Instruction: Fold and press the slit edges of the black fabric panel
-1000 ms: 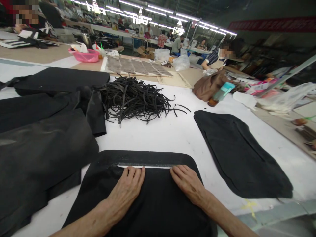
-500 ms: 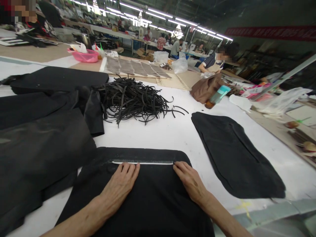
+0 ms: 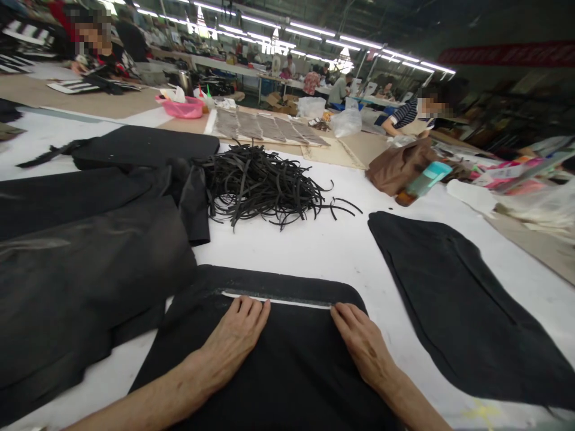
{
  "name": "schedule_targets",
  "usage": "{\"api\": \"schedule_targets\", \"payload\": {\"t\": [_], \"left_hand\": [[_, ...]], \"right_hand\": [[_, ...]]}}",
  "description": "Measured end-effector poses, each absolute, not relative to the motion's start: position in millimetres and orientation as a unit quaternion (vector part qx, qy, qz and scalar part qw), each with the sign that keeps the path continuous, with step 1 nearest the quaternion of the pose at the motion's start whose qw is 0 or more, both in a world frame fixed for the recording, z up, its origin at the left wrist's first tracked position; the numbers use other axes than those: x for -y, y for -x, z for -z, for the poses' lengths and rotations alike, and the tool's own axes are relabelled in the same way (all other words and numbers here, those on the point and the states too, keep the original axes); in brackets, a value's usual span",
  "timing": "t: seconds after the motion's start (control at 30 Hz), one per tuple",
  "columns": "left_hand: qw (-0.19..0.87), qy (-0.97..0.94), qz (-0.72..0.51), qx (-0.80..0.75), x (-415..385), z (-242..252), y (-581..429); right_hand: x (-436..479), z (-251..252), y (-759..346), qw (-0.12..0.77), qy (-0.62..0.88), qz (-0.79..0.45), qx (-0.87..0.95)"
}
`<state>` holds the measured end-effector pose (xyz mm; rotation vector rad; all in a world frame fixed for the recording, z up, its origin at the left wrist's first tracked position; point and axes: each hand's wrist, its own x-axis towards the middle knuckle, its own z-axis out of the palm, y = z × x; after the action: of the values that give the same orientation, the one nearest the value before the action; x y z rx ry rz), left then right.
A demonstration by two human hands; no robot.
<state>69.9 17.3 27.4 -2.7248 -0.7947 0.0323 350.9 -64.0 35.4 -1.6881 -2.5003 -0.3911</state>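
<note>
The left hand [image 3: 240, 330] and right hand [image 3: 365, 342] rest with bent fingers at the slit [image 3: 299, 303] of the panel [image 3: 291, 365], which lies beneath them on the worktop [image 3: 283, 254]; whether they pinch it, I cannot tell. Beyond them lie strips [image 3: 265, 182].

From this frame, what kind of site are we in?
Probably a sewing or bag-making workshop: flat black panels, a heap of thin black strips, and people at long tables behind.
</note>
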Motion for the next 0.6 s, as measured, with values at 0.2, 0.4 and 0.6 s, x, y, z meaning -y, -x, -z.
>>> {"api": "schedule_targets", "payload": {"t": [0.2,0.4,0.6], "left_hand": [[0.148,0.946,0.002,0.288,-14,-24,-72],[0.151,0.941,0.032,0.3,-13,-26,-74],[0.11,0.964,0.027,0.242,-25,-44,-55]], "right_hand": [[55,-45,-327,0.102,0.656,0.169,0.729],[34,-39,-249,0.121,0.597,0.082,0.789],[30,-12,-242,0.124,0.553,0.118,0.815]]}}
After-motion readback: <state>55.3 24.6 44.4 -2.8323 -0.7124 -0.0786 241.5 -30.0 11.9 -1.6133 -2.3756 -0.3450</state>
